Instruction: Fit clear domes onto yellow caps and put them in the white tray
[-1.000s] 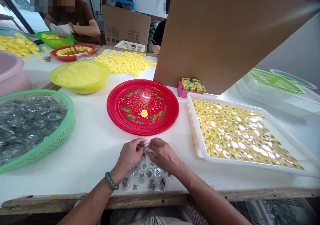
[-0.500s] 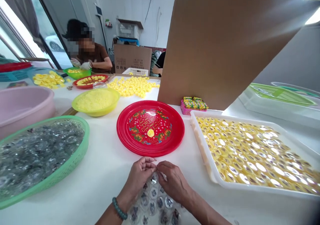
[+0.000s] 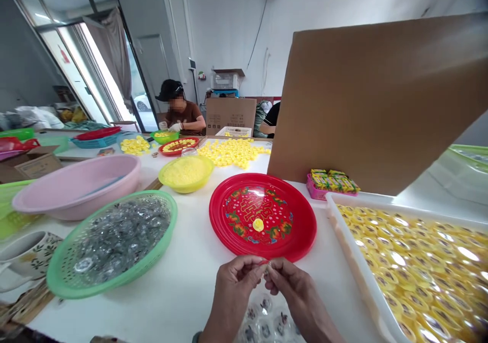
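Note:
My left hand (image 3: 233,294) and my right hand (image 3: 303,297) meet at the fingertips just in front of a red round tray (image 3: 216,216). Both are closed in a pinch around something very small; a speck of red shows between the tips, but I cannot make out what it is. On the printed floor of the tray lies a single round yellow piece (image 3: 258,224). Beneath and between my wrists, several clear round plastic cases (image 3: 265,328) with dark printed figures rest on the white table (image 3: 183,292), partly hidden by my hands.
A green basket (image 3: 168,231) of clear plastic pieces, a pink basin (image 3: 76,180) and a mug (image 3: 34,256) stand left. At right is a white tray (image 3: 353,261) of yellow discs, beside a cardboard panel (image 3: 362,99). Behind are a yellow bowl (image 3: 186,186) and a gloved co-worker (image 3: 190,117).
My view has swung left and upward, so the scene sits further right and the mug shows. My hands keep their fingertips together, with a red speck now visible there.

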`<state>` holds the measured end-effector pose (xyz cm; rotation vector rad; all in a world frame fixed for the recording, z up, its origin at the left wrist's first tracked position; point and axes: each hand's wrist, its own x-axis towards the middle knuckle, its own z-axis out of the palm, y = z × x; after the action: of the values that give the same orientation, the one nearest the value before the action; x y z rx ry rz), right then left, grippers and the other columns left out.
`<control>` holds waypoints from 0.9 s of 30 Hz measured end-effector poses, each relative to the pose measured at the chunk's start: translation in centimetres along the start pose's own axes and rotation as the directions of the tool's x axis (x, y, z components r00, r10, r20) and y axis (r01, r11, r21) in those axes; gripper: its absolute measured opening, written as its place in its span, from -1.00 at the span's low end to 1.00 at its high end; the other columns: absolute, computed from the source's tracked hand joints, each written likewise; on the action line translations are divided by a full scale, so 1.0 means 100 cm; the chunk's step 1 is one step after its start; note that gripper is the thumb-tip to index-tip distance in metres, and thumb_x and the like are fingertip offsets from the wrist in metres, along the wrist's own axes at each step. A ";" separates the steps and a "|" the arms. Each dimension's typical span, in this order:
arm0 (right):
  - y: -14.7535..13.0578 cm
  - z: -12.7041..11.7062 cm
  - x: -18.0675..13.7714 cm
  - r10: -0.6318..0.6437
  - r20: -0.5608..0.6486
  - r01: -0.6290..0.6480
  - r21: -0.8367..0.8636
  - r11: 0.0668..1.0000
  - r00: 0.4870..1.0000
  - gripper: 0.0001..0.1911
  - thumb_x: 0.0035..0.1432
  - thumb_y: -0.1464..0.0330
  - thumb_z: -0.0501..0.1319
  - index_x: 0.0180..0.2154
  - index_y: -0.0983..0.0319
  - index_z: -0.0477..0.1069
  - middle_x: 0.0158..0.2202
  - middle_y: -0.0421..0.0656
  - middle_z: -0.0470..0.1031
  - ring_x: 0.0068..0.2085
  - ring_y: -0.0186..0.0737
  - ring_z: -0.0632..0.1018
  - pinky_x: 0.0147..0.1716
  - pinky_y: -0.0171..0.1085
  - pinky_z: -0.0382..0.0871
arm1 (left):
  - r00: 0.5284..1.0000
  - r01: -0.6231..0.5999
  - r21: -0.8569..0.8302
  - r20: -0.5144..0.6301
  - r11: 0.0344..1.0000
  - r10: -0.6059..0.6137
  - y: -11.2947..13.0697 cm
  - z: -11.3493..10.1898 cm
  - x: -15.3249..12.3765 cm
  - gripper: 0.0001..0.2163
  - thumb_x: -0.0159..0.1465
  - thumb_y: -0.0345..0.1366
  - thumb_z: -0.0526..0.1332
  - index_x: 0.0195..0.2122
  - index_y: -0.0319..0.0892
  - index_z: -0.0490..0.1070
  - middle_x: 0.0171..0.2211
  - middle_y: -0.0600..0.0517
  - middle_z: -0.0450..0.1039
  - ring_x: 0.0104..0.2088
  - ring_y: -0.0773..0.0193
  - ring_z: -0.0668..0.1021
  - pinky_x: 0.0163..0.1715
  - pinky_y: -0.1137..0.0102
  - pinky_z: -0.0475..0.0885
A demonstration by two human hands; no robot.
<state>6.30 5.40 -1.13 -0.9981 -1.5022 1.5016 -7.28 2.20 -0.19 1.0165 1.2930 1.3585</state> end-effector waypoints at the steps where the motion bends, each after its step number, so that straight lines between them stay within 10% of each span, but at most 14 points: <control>1: -0.003 0.000 -0.001 -0.001 0.034 0.002 -0.045 0.999 0.999 -0.68 0.12 0.13 0.14 -0.40 0.26 0.42 -0.51 -0.16 0.41 -0.43 -0.26 0.41 -0.43 -0.33 0.30 | 1.000 -0.028 0.039 0.007 0.999 0.028 0.002 -0.002 -0.001 -0.82 0.12 -0.21 0.25 -0.33 -0.19 0.54 -0.45 0.00 0.51 -0.42 0.29 0.48 -0.40 0.47 0.37; 6: -0.009 0.001 -0.005 0.024 0.087 -0.011 -0.147 0.989 0.996 -0.69 0.13 0.15 0.14 -0.43 0.25 0.43 -0.52 -0.18 0.38 -0.45 -0.27 0.39 -0.45 -0.34 0.30 | 0.998 -0.055 0.142 0.034 0.988 0.050 0.007 -0.007 -0.003 -0.84 0.13 -0.22 0.24 -0.43 -0.20 0.55 -0.48 -0.01 0.47 -0.48 0.31 0.45 -0.45 0.46 0.36; 17: -0.007 0.009 0.002 0.058 -0.235 0.011 0.282 0.959 0.970 -0.62 -0.24 0.21 0.43 -0.37 0.26 0.44 -0.47 -0.16 0.46 -0.41 -0.21 0.48 -0.40 -0.27 0.39 | 0.974 0.204 -0.270 -0.040 0.941 -0.223 -0.006 0.002 -0.005 -0.72 0.00 -0.17 0.36 -0.36 -0.30 0.52 -0.48 -0.07 0.53 -0.48 0.32 0.50 -0.41 0.45 0.39; 27: 0.009 0.016 -0.004 0.046 -0.141 0.017 0.418 0.908 0.989 -0.86 0.03 0.33 0.31 -0.36 0.24 0.41 -0.49 -0.22 0.44 -0.43 -0.37 0.42 -0.41 -0.37 0.27 | 0.975 0.188 -0.321 -0.048 0.928 -0.215 -0.006 0.004 -0.009 -0.79 0.04 -0.28 0.34 -0.31 -0.26 0.48 -0.40 -0.02 0.52 -0.39 0.35 0.47 -0.32 0.46 0.37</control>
<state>4.99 4.44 -2.04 -0.8392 -1.0083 1.6320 -6.65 1.35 -0.75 0.5968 1.1585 1.4030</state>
